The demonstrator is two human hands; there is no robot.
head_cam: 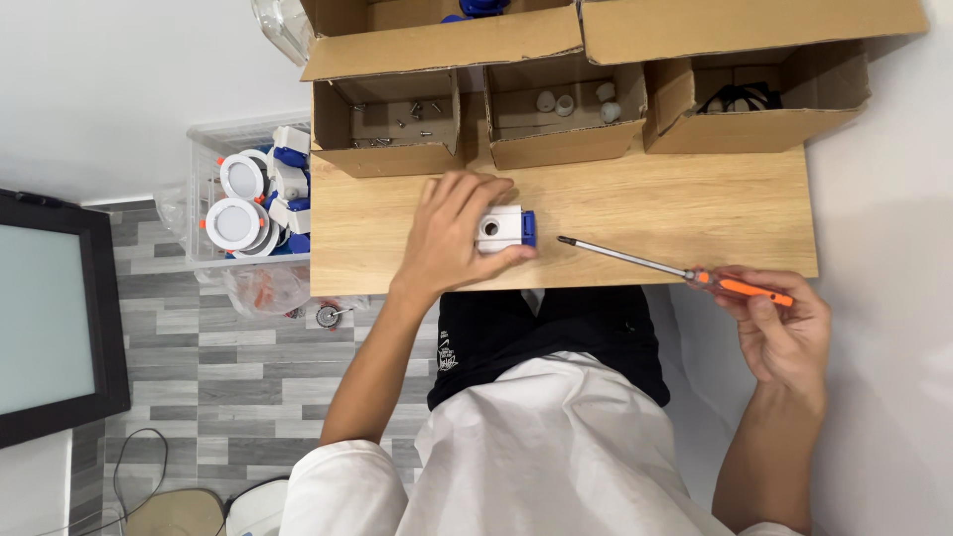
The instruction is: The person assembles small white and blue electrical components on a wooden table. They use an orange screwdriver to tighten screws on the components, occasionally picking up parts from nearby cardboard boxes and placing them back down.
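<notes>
Left hand point(452, 233) pins a small white-and-blue plastic box point(504, 228) near the wooden bench's point(675, 213) front edge, fingers curled around it; right hand point(779, 333) pinches an orange-handled screwdriver point(675, 268) at the front right corner.

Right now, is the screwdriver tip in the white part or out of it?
Out. The screwdriver tip lies over bare table, apart from the white part under the left hand.
</notes>
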